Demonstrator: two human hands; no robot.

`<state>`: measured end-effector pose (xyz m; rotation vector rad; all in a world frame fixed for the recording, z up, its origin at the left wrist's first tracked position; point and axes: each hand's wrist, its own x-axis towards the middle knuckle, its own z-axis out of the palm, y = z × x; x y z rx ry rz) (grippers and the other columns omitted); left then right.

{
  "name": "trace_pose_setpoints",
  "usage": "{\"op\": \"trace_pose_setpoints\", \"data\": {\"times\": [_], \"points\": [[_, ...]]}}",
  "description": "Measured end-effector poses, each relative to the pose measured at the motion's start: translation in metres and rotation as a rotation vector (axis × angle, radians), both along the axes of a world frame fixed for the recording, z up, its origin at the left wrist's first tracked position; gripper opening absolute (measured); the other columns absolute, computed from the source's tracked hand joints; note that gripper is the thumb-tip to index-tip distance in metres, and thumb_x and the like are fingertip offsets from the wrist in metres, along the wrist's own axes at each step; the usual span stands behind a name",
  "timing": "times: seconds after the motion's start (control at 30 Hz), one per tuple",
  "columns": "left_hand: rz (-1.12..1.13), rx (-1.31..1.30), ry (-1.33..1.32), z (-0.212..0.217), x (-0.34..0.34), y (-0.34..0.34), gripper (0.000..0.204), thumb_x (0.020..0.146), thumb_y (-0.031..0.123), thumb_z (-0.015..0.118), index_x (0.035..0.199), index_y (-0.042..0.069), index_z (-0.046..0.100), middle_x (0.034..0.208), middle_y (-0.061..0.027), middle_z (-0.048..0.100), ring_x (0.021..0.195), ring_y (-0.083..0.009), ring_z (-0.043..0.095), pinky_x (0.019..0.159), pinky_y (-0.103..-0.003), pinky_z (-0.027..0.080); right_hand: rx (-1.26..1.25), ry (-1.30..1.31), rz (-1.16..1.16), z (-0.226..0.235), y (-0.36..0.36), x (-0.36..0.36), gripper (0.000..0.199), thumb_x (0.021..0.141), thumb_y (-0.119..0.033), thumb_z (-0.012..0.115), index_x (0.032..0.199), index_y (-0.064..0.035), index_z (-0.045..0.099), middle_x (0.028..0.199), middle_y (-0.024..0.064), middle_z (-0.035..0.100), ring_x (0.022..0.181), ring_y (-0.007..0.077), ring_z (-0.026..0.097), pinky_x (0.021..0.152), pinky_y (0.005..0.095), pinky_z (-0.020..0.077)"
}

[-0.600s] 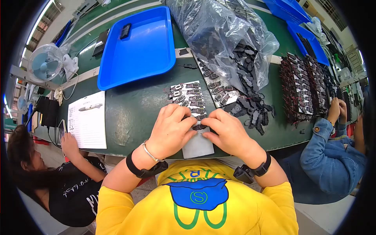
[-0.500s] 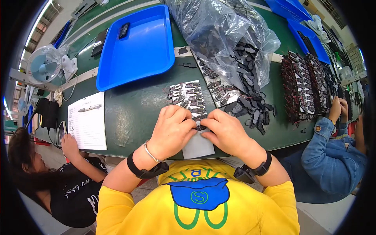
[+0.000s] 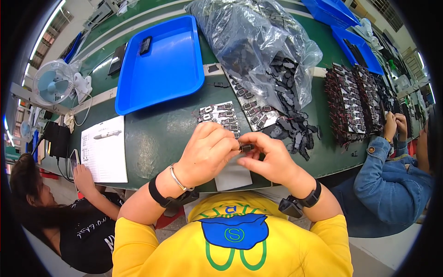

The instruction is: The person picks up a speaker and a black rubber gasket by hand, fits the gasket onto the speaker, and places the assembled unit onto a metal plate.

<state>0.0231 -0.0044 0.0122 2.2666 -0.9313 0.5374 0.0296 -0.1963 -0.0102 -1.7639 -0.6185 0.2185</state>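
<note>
Close to the table's near edge, my left hand (image 3: 207,150) and my right hand (image 3: 270,159) meet over a white board (image 3: 233,179). Between their fingertips is a small dark rectangular part (image 3: 247,147), pinched by both hands and raised a little off the board. Rows of small black parts with square frames (image 3: 226,115) are stuck on the far portion of this board, and my left hand hides some of them. A second board (image 3: 256,113) with similar parts lies just beyond my right hand, beside a heap of flat black pieces (image 3: 295,131).
A clear plastic bag (image 3: 263,41) spills black pieces. A blue tray (image 3: 161,69) holds one black item. Paper with a pen (image 3: 106,134) lies left. Stacked boards with red wires (image 3: 348,106) stand right. Co-workers sit on both sides, one touching a phone (image 3: 74,161).
My hands have lifted the small dark part from the board. The right hand's fingers have opened out more around it. The view has shifted slightly.
</note>
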Motion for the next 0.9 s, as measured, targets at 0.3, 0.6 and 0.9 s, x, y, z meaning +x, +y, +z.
{"op": "trace_pose_setpoints", "data": {"times": [0.3,0.6,0.9], "points": [[-0.1,-0.107,-0.029,0.017,0.024,0.017,0.022,0.066,0.002,0.068,0.082,0.006,0.054,0.078,-0.0077,0.055,0.068,-0.0243,0.052,0.066,-0.035,0.04,0.133,0.337,0.132,0.037,0.004,0.022,0.021,0.086,-0.007,0.056,0.105,0.003,0.056,0.081,0.0072,0.063,0.066,0.0085,0.059,0.059,0.0209,0.0488],[-0.043,-1.21,0.944,0.003,0.015,0.01,0.012,0.082,0.008,0.061,0.092,0.004,0.057,0.083,-0.0039,0.058,0.072,-0.0098,0.054,0.061,-0.021,0.045,0.318,0.459,0.041,0.013,0.027,0.026,0.023,0.089,-0.007,0.048,0.11,0.0014,0.048,0.085,0.009,0.062,0.069,0.0106,0.06,0.062,0.0225,0.0493],[0.021,-1.072,1.081,-0.008,0.012,0.01,0.017,0.087,0.008,0.055,0.101,0.0,0.058,0.084,-0.0047,0.059,0.065,-0.008,0.055,0.056,-0.022,0.048,0.35,0.327,0.02,-0.001,0.031,0.022,0.022,0.089,-0.004,0.047,0.111,0.0008,0.042,0.088,0.0106,0.061,0.074,0.0126,0.059,0.065,0.0243,0.0494]]}}
